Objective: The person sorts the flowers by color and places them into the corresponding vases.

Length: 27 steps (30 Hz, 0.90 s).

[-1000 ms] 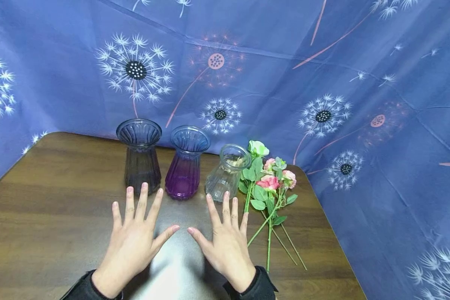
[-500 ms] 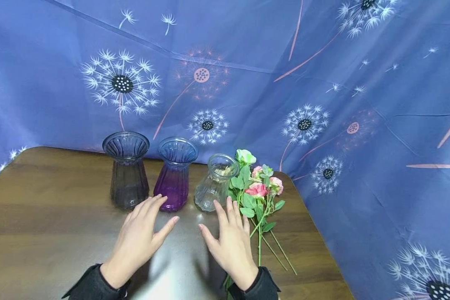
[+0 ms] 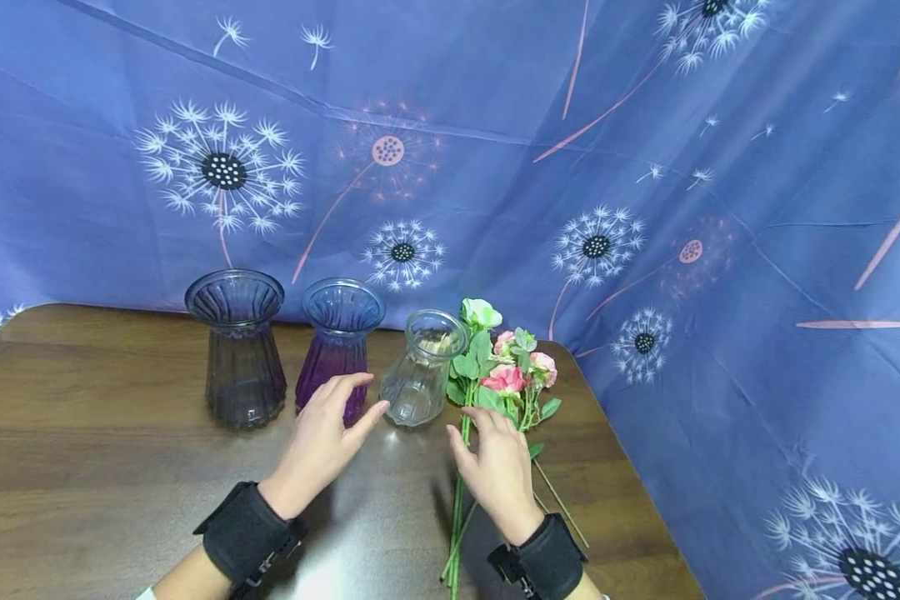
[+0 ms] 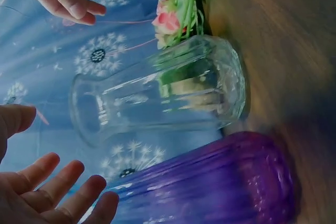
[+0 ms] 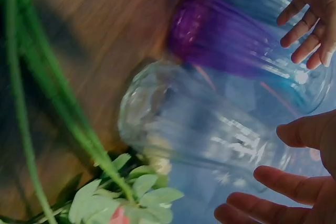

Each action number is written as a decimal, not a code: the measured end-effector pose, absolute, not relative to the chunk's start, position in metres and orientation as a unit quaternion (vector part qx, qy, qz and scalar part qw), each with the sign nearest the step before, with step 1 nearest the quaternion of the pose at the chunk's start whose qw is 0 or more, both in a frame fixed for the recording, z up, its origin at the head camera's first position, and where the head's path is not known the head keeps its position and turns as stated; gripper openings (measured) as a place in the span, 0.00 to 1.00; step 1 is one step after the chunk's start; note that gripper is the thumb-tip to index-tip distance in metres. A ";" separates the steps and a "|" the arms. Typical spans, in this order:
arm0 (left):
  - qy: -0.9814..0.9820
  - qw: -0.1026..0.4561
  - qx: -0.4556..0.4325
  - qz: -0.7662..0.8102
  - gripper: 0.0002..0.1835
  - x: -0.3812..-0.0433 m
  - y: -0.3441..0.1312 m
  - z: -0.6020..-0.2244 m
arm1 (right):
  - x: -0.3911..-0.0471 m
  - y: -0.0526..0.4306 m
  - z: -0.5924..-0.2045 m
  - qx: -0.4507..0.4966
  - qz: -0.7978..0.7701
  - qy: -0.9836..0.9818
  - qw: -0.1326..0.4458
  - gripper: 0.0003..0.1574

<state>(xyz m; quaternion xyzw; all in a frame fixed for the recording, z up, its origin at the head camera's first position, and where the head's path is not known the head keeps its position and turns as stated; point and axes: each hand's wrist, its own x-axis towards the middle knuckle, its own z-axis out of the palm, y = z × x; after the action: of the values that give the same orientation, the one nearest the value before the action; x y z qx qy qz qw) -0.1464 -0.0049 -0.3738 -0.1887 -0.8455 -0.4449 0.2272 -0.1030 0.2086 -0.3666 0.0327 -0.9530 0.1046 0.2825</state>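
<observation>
Three glass vases stand in a row at the back of the table: a dark grey one (image 3: 246,375), a purple-and-blue one (image 3: 333,358) and a clear one (image 3: 416,385). My left hand (image 3: 321,446) hovers in front of the purple vase, fingers loosely bent, holding nothing; it hides part of that vase. Over the stems of the artificial flowers (image 3: 504,379) is my right hand (image 3: 501,467), fingers relaxed, with nothing in its grasp. The clear vase (image 4: 163,90) lies between both hands in the left wrist view. Green stems (image 5: 68,103) cross the right wrist view.
The brown wooden table (image 3: 105,467) runs up to a blue dandelion-print cloth (image 3: 480,192) behind and at the right. Flower stems reach toward the table's front edge. Black bands (image 3: 247,533) wrap both wrists.
Both hands have gone from spread flat to loosely bent. They have shifted right relative to the vases, the right one now over the flower stems. The head view has tilted up and turned slightly right.
</observation>
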 end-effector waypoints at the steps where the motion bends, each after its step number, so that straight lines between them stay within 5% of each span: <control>1: -0.845 0.223 -0.187 -0.449 0.23 -0.150 -0.002 -0.374 | -0.105 0.211 -0.368 0.031 0.106 -0.953 0.283 0.19; 27: -0.837 0.121 -0.158 -0.509 0.29 -0.193 0.037 -0.384 | -0.122 0.292 -0.408 -0.111 0.108 -0.973 0.174 0.16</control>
<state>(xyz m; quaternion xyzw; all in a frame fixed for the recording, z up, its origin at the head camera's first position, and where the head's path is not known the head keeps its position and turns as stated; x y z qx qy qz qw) -0.1932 0.0374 -0.3836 -0.1583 -0.8374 -0.5091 0.1206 -0.1222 0.2917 -0.4076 -0.1109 -0.9726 0.1077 0.1738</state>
